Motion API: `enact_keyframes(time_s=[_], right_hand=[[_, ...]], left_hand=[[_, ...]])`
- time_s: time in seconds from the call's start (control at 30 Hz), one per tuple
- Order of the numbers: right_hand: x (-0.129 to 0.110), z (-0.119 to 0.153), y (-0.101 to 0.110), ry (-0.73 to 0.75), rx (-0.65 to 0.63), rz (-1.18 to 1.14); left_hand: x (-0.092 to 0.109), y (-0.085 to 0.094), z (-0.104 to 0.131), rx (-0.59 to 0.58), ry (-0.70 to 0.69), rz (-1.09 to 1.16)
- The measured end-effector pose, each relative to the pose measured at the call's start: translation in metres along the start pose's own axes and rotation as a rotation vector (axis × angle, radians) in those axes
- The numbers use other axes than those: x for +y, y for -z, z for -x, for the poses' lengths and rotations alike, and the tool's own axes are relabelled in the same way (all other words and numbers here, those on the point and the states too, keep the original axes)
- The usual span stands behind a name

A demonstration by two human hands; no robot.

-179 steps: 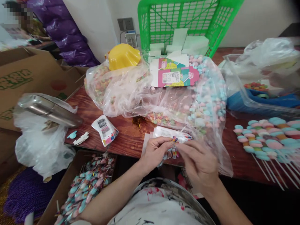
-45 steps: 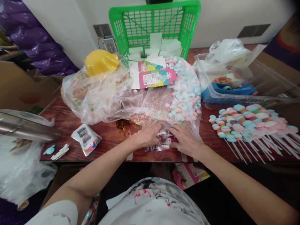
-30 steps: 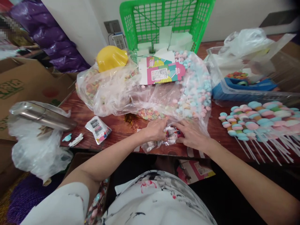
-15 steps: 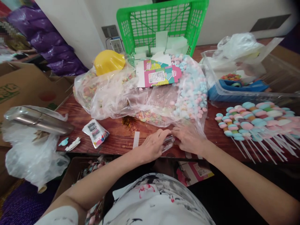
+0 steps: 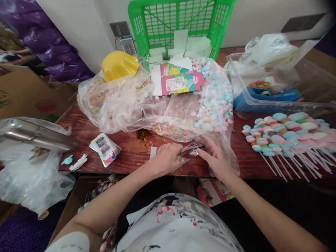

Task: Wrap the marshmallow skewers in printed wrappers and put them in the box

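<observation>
My left hand [image 5: 168, 157] is closed on the left end of a small bunch of thin, shiny printed plastic packets [image 5: 191, 151], just over the front edge of the table. My right hand [image 5: 215, 156] is at their other end, its thumb in front and its fingers behind. A stack of printed packets [image 5: 105, 149] lies on the table to the left. Behind my hands, clear plastic bags [image 5: 123, 108] hold small colourful sweets and pink and blue marshmallows [image 5: 211, 105]. Flat printed cardboard boxes [image 5: 178, 84] rest on top of these bags.
Marshmallow sticks [image 5: 286, 131] lie in a pile on the right, below a clear plastic tub [image 5: 262, 101]. A green crate [image 5: 217, 31] stands at the back. On the left are a steel flask [image 5: 39, 134], a plastic bag [image 5: 36, 185] and a cardboard box [image 5: 34, 94]. A yellow bowl-shaped thing [image 5: 119, 65] sits on the bags.
The packets between my hands have been turned and raised slightly, so their coloured print shows. My right hand has shifted right and its fingers have spread somewhat. The view has moved slightly.
</observation>
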State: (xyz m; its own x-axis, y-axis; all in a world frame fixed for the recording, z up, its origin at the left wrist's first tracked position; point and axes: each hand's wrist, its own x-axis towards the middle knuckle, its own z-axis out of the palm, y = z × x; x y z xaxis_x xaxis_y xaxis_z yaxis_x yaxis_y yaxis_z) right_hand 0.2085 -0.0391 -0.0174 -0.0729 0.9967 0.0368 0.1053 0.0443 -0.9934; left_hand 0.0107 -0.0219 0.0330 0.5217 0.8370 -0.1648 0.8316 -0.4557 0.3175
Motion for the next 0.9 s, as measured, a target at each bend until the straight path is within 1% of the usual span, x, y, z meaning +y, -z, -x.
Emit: enact_keyframes(time_s=[0.07, 0.13, 0.2, 0.3, 0.37, 0.43, 0.5, 0.53, 0.57, 0.63, 0.67, 0.7, 0.73, 0.8, 0.87, 0.9], right_hand=[[0.005, 0.009, -0.013, -0.029, 0.102, -0.115], [0.007, 0.015, -0.027, -0.02, 0.165, -0.179], [0.006, 0.02, -0.037, -0.002, 0.169, -0.165], [0.002, 0.025, -0.041, 0.06, 0.087, -0.02], [-0.003, 0.028, -0.035, 0.151, -0.004, 0.093], [-0.008, 0.029, -0.025, 0.229, -0.122, 0.202], [-0.012, 0.026, -0.014, 0.271, -0.214, 0.325], [-0.014, 0.024, -0.009, 0.294, -0.219, 0.394], [-0.016, 0.021, -0.005, 0.327, -0.188, 0.464], [-0.017, 0.014, 0.001, 0.406, -0.075, 0.614], [-0.017, 0.011, 0.003, 0.434, -0.029, 0.704], [-0.017, 0.009, 0.005, 0.442, -0.009, 0.808], [-0.016, 0.008, 0.007, 0.432, -0.019, 0.921], [-0.011, 0.008, 0.009, 0.37, -0.091, 1.123], [-0.005, 0.01, 0.011, 0.303, -0.167, 1.239], [-0.002, 0.012, 0.011, 0.279, -0.188, 1.267]], left_hand=[[0.008, -0.002, 0.001, -0.014, -0.017, -0.056], [0.016, -0.003, 0.003, -0.04, -0.047, -0.145], [0.024, -0.003, 0.007, -0.074, -0.09, -0.234], [0.03, -0.001, 0.012, -0.111, -0.139, -0.323], [0.03, 0.0, 0.014, -0.131, -0.148, -0.336], [0.028, 0.004, 0.013, -0.138, -0.151, -0.319], [0.025, 0.01, 0.009, -0.093, -0.151, -0.315], [0.023, 0.013, 0.006, -0.045, -0.159, -0.327], [0.022, 0.016, 0.003, 0.015, -0.175, -0.347], [0.018, 0.017, -0.005, 0.147, -0.24, -0.385], [0.015, 0.015, -0.008, 0.198, -0.286, -0.398], [0.012, 0.011, -0.011, 0.227, -0.335, -0.405], [0.009, 0.005, -0.014, 0.23, -0.375, -0.408], [0.003, -0.009, -0.016, 0.186, -0.423, -0.408], [0.0, -0.019, -0.015, 0.142, -0.386, -0.392], [-0.001, -0.02, -0.013, 0.126, -0.349, -0.372]])
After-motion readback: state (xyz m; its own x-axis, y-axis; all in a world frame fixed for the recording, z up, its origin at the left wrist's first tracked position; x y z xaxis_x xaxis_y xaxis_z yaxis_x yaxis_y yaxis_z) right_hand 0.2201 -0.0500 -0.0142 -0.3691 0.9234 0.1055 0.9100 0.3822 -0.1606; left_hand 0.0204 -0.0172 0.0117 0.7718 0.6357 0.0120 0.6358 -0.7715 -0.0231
